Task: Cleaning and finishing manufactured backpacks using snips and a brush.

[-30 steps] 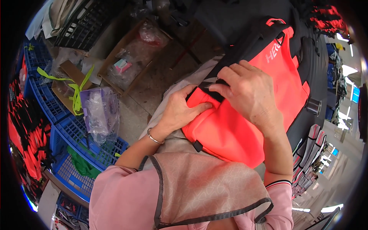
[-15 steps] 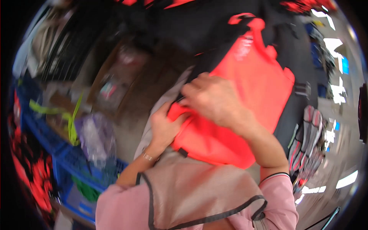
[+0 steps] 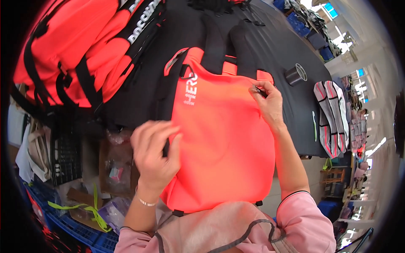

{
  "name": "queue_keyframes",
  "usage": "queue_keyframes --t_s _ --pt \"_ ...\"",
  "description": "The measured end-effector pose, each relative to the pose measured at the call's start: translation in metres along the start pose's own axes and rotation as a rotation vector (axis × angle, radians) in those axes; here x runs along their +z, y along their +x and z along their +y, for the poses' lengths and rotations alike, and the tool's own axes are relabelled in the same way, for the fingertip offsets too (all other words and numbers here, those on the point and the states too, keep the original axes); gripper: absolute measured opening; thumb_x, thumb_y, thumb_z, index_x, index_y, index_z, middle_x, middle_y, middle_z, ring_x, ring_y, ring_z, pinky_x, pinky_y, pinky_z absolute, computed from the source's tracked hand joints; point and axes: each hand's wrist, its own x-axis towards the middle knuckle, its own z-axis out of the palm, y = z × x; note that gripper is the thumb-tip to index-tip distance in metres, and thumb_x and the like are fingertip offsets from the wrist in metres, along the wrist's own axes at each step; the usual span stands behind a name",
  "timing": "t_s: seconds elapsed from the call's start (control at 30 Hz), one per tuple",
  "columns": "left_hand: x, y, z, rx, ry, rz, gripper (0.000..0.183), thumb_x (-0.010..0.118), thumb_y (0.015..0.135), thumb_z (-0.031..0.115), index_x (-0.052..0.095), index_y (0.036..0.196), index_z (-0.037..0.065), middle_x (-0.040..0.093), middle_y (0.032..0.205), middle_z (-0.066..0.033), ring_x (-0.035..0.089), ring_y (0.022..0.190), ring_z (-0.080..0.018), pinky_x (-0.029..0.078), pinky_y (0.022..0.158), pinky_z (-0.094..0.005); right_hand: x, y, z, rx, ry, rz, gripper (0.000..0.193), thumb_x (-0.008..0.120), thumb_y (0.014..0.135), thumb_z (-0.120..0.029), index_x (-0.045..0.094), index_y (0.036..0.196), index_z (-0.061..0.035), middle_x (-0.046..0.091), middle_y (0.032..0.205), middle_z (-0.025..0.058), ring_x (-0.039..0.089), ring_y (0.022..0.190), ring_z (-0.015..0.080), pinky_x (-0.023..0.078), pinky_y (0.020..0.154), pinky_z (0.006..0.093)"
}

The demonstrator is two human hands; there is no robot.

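A bright orange-red backpack [image 3: 221,139] with white lettering and black straps lies in front of me, its lower end against my apron. My left hand [image 3: 156,149], smeared a little by motion, is at the backpack's left edge. Its fingers are bent but apart, and I see nothing held in them. At the upper right corner of the backpack, my right hand [image 3: 270,103] is closed around a small dark tool [image 3: 260,90]. It looks like thread snips, mostly hidden by the fingers.
More orange-red and black backpacks [image 3: 97,50] are heaped at the far left. On the black-covered table [image 3: 301,126] stand a dark metal cup [image 3: 296,74] and grey padded strips [image 3: 331,118]. Blue crates [image 3: 71,230] and a purple plastic bag [image 3: 116,213] sit lower left.
My hands have come apart: the right moved to the upper right corner, the left stayed along the left edge. The backpack now lies straighter, and my view has shifted, showing the heaped backpacks.
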Motion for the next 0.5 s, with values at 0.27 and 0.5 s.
queue_keyframes --t_s 0.27,0.5 --pt "0.156 0.083 -0.049 0.371 0.226 -0.320 0.041 0.073 0.082 0.023 0.061 0.118 0.006 0.059 0.118 -0.0086 0.051 0.116 -0.0279 0.031 0.112 -0.0549 0.024 -0.035 0.084 -0.048 -0.103 0.010 0.014 0.072 0.086 -0.009 0.064 0.096 -0.0028 0.067 0.078 0.0067 0.064 0.071 0.0138 0.051 0.070 0.0273" --pt "0.157 0.065 -0.042 0.357 0.115 -0.557 0.035 0.074 0.082 0.028 0.063 0.109 0.008 0.058 0.101 -0.0049 0.051 0.108 -0.0270 0.019 0.118 -0.0585 0.000 -0.030 0.076 0.256 0.601 0.057 0.015 0.070 0.093 -0.016 0.063 0.089 -0.0024 0.054 0.075 -0.0069 0.044 0.067 0.0004 0.037 0.061 0.0187"
